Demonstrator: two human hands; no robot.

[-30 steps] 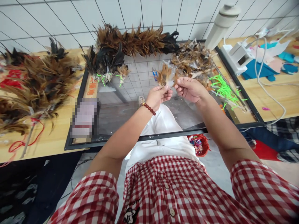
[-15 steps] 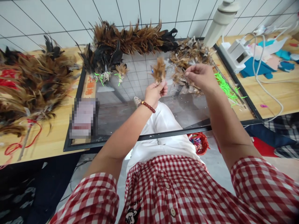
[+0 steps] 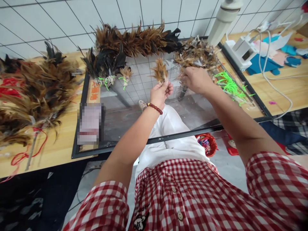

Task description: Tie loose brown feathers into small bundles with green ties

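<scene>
Head view. Left hand [image 3: 160, 93]: closed, pinching a small tuft of brown feathers [image 3: 159, 71] by its quills, tuft upright above the fingers, over the middle of the glass panel [image 3: 125, 115]. A second ago both hands met at this tuft; the left has since lifted it slightly and kept its grip.

Right hand [image 3: 196, 79]: has left the tuft and gone right and far, now resting fingers-down in the loose feather pile [image 3: 197, 54] at the far right of the panel. Fingers curled into the feathers; whether they hold any cannot be told. Judged: another feather is being fetched for the tuft, which is held ready.

Other items on the panel: a long brown feather row [image 3: 134, 40] along the far edge; dark bundled feathers with green ties [image 3: 106, 65] far left; green plastic ties [image 3: 229, 86] right of the pile.

Wooden tabletop [image 3: 60, 141], left: a large heap of brown feathers [image 3: 33, 93], red cord [image 3: 26, 154]. Right: white device [image 3: 239, 53] with cables, blue cloth pieces [image 3: 262, 65].

Near: red checked shirt [image 3: 192, 195], bead bracelet [image 3: 155, 108] on the left wrist.
</scene>
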